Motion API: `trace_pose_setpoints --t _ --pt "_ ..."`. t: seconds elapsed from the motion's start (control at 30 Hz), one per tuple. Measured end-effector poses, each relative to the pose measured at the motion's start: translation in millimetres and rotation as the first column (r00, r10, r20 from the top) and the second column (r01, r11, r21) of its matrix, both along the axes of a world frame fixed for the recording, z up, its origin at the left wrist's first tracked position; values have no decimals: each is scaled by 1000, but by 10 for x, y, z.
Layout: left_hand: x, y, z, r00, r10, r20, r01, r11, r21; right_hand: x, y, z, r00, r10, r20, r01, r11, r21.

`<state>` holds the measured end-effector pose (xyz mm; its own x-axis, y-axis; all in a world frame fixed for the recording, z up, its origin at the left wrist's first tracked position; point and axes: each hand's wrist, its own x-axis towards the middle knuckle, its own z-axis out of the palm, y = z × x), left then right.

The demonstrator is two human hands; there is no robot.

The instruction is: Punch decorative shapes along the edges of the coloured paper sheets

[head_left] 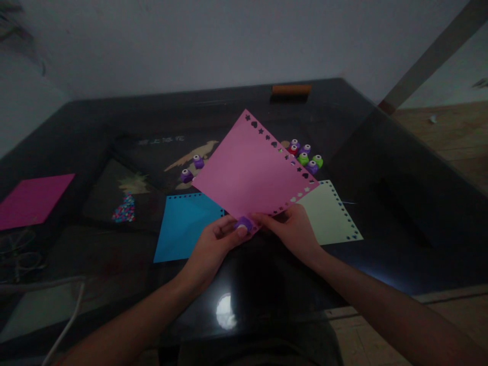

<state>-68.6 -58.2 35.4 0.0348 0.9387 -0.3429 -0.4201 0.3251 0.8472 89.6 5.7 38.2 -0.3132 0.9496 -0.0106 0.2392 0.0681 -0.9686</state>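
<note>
A pink sheet of paper (247, 168) is held up above the table, turned so one corner points away from me. Hearts, stars and other small shapes are punched along two of its edges. My left hand (213, 241) grips a purple craft punch (243, 222) at the paper's near corner, the thumb on its white button. With thumb and fingers, my right hand (292, 226) pinches the lower right edge of the pink sheet. Beneath lie a blue sheet (186, 223) and a pale green sheet (328, 213), both with punched edges.
Several purple, green and red punches (312, 166) cluster behind the paper at right; two purple punches (198, 161) stand at left. A magenta sheet (36, 201), a confetti pile (124, 208) and a white cable (70, 320) are on the left. An orange-brown roll (292, 90) lies at the back.
</note>
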Motion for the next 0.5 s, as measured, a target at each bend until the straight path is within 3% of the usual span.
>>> trace_pose_setpoints --t 0.5 --pt "0 -3 -4 1000 -12 -14 12 1000 4 -5 2 -4 1000 -13 11 13 1000 4"
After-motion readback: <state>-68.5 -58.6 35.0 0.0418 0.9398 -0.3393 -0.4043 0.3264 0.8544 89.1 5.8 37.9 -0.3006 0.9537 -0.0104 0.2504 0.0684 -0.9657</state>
